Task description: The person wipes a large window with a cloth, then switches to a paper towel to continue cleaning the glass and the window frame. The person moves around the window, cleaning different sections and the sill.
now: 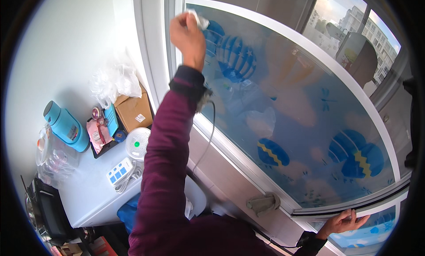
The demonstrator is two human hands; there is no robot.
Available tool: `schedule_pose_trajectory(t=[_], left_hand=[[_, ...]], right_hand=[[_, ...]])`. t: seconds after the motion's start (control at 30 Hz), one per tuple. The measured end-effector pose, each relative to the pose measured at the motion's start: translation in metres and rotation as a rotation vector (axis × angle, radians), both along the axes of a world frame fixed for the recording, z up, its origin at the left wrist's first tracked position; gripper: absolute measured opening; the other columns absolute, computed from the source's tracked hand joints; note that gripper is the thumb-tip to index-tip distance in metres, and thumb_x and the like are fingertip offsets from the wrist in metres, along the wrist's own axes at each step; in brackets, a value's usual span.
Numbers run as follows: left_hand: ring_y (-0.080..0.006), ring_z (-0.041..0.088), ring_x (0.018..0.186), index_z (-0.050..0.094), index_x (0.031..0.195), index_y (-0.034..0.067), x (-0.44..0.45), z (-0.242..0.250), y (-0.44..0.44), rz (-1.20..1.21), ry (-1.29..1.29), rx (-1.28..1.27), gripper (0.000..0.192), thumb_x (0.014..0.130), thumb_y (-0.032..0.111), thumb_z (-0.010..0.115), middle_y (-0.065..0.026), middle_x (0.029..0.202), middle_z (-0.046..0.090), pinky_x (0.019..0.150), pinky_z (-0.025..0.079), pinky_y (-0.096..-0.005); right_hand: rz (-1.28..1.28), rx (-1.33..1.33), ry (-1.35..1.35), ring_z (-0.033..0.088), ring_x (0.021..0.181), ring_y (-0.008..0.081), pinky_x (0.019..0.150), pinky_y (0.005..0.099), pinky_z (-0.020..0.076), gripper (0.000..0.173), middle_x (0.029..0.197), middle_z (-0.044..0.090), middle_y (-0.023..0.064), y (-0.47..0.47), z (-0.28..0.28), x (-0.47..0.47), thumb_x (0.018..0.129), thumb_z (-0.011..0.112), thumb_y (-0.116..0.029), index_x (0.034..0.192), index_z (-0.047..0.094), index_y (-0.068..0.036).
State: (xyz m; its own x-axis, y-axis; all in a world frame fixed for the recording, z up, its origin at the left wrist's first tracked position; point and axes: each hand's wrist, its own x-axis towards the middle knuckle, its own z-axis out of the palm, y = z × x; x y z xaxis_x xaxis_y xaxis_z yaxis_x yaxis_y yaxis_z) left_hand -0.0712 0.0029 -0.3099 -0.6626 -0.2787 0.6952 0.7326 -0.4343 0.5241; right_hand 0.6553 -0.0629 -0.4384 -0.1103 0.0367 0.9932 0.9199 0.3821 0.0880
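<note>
Raised at the upper left corner of the window, my left hand (190, 36) pinches a crumpled white wipe or cloth (200, 20). The wipe is close to the glass pane (292, 100), which carries a film printed with blue hot-air balloons and clouds. Whether it touches the pane I cannot tell. Low on the right, my right hand (342, 222) has its fingers bent over the edge of a white window frame (368, 206). A grey-green cloth (264, 203) lies draped on the sill below the pane.
On the left a white tabletop (86, 196) holds a power strip (120, 172), a blue flask (64, 126), a cardboard box (134, 111), a round perforated white lid (137, 143) and clear plastic containers (56, 163). A thin cable (213, 129) hangs from my left sleeve.
</note>
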Motion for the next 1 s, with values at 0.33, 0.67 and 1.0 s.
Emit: schedule_pose_trajectory(t=[0.33, 0.67, 1.0], left_hand=[[-0.0318, 0.071, 0.104, 0.075, 0.117, 0.007, -0.026, -0.003, -0.005, 0.010, 0.166, -0.261, 0.019, 0.098, 0.007, 0.074, -0.0129, 0.112, 0.074, 0.093, 0.057, -0.0416], [-0.0336, 0.071, 0.106, 0.067, 0.119, 0.003, -0.037, -0.182, -0.019, -0.076, -0.040, -0.456, 0.022, 0.097, 0.002, 0.069, -0.0180, 0.116, 0.069, 0.093, 0.057, -0.0405], [-0.0349, 0.068, 0.102, 0.066, 0.113, 0.002, -0.024, -0.353, -0.030, -0.154, -0.356, -0.710, 0.021, 0.093, 0.001, 0.070, -0.0164, 0.106, 0.069, 0.093, 0.054, -0.0439]], right_hand=[[-0.077, 0.078, -0.059, 0.047, 0.150, 0.0440, 0.116, 0.0544, 0.0547, 0.012, 0.165, 0.040, 0.0244, -0.005, 0.009, -0.015, 0.114, 0.059, -0.024, 0.120, 0.067, -0.016], [-0.086, 0.116, -0.075, 0.054, 0.141, 0.0339, 0.109, 0.0415, 0.0548, 0.022, 0.165, 0.043, 0.0241, -0.002, 0.007, -0.015, 0.113, 0.064, -0.024, 0.115, 0.069, -0.003], [-0.062, 0.077, -0.060, 0.048, 0.150, 0.0405, 0.114, 0.0494, 0.0572, 0.015, 0.165, 0.039, 0.0230, -0.001, 0.004, -0.006, 0.112, 0.064, -0.023, 0.117, 0.068, -0.009]])
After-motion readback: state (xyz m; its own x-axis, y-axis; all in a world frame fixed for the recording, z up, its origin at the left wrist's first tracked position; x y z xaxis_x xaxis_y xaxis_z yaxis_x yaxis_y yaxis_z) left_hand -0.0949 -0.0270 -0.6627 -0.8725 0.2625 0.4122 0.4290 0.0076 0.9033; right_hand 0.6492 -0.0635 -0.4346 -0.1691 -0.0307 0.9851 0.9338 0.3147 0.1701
